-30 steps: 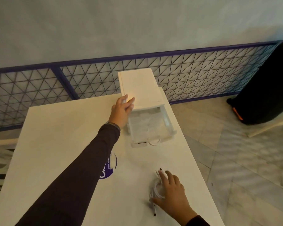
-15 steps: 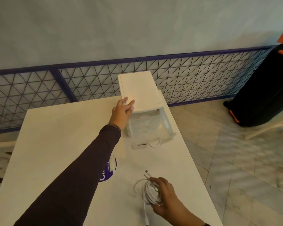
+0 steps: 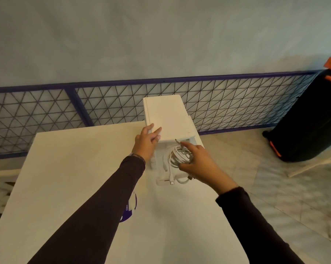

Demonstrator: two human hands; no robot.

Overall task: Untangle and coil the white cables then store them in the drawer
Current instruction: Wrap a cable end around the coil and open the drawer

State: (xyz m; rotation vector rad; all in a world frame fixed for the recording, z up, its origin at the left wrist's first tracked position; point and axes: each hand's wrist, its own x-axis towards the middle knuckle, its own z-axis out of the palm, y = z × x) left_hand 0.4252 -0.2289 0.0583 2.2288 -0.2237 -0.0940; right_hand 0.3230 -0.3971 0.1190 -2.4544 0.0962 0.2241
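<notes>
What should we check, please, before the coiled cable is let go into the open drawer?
1. Drawer pulled out far enough: ok, it stands open in front of the box.
2. Box steadied: ok, the left hand rests on its top front corner.
3. Cable coil over the drawer: ok, the right hand holds it there.
4. Loose ends inside: not ok, a plug lies at the drawer's front edge.
5. Room on the drawer floor: cannot tell, hand and coil hide it.
</notes>
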